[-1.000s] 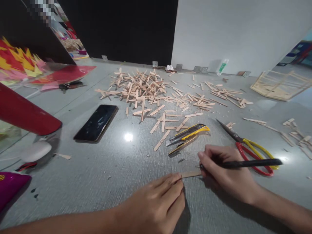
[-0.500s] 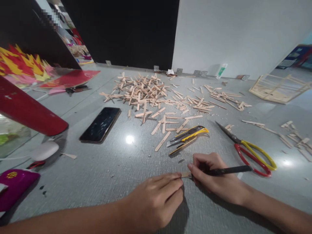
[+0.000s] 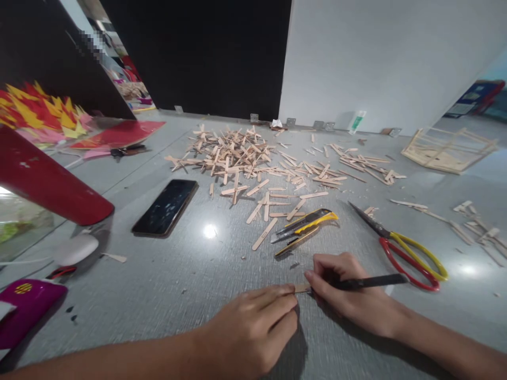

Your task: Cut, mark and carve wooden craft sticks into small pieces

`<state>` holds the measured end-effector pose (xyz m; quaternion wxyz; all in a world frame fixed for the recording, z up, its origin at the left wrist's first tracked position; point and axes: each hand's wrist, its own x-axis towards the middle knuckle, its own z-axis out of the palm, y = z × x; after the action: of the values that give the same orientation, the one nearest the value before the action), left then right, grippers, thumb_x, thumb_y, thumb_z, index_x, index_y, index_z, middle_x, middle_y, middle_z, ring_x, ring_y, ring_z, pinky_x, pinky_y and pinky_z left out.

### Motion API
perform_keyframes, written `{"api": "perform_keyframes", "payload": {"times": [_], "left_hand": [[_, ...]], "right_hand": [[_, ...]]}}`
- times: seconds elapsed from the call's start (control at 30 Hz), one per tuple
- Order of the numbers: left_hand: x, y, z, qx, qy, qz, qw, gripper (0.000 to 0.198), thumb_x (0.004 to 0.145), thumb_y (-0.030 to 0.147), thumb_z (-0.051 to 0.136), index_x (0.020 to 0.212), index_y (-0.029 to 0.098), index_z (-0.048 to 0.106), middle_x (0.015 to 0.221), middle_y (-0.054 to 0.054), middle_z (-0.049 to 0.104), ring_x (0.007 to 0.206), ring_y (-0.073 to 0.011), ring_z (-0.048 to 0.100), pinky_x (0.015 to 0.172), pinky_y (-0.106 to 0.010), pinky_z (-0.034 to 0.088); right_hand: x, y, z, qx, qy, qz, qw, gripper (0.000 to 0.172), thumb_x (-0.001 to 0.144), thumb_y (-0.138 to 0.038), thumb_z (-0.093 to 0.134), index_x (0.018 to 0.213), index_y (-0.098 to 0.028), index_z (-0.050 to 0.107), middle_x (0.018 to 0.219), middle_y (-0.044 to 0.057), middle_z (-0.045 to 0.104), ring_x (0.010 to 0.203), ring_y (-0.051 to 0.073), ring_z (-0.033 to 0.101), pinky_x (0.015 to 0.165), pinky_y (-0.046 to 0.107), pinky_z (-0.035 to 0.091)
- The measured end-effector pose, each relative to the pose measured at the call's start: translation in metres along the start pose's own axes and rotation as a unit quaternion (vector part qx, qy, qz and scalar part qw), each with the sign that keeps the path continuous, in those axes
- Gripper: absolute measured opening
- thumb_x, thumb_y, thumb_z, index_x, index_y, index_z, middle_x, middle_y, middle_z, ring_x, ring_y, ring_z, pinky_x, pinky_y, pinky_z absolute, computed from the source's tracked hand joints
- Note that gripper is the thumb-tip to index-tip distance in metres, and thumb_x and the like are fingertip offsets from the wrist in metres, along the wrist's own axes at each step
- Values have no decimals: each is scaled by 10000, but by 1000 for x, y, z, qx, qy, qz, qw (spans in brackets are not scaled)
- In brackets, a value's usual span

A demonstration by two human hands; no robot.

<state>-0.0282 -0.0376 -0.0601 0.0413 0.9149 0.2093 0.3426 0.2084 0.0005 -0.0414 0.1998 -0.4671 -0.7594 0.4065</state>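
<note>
My left hand (image 3: 259,327) rests on the table with its fingers together, pressing on a wooden craft stick (image 3: 301,288). Only a short length of that stick shows between my two hands. A slim black pen-like tool (image 3: 372,281) is pinched in my right hand (image 3: 350,295), held as for writing. Its working tip is hidden by my fingers close to the stick. Beyond my hands lie a yellow-and-black utility knife (image 3: 311,224) and a second slim yellow-and-black piece (image 3: 297,241). Scissors (image 3: 400,250) with one red and one yellow handle lie right of my right hand.
A large pile of craft sticks (image 3: 233,150) spreads across the back. A phone (image 3: 165,207) lies left of it. A red cylinder (image 3: 51,179), a white mouse-like object (image 3: 76,249) and a purple item (image 3: 29,306) stand at left. A wooden stick frame (image 3: 435,157) sits at right.
The whole view has shifted slightly, with the background a little lower in the picture. Both hands, the stick and the black pen-like tool keep nearly the same places.
</note>
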Motion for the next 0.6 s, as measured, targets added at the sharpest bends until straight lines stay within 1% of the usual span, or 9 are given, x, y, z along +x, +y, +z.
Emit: {"api": "perform_keyframes", "payload": {"times": [0.2,0.33,0.47,0.6], "left_hand": [[-2,0,1,1,-2,2,1000,392,1070,52,349,1001,33,735,1014,-148,794,1079,-229,776,1034,-312,617],[-1,1,1,8,2,-1,1000,375,1070,54,366,992,39,733,1010,-142,795,1065,-227,779,1027,-308,620],[-1,1,2,10,3,3,1000,360,1065,52,375,1009,39,730,1023,-155,796,1085,-223,771,1018,-314,630],[0,1,0,15,8,5,1000,354,1043,26,387,986,39,736,1001,-151,799,1043,-224,779,1005,-312,638]], "right_hand": [[-2,1,0,4,-5,0,1000,446,1040,-412,545,643,-221,478,535,-66,464,519,100,363,486,263,284],[-2,2,1,3,-7,0,1000,441,1045,-410,542,650,-220,489,535,-66,465,512,100,369,477,266,274],[-2,2,1,1,-3,0,1000,445,1045,-418,541,650,-225,466,544,-67,435,524,104,358,480,266,275],[-2,1,1,3,-5,0,1000,446,1046,-416,541,649,-227,470,533,-64,448,510,103,365,465,265,263]]}}
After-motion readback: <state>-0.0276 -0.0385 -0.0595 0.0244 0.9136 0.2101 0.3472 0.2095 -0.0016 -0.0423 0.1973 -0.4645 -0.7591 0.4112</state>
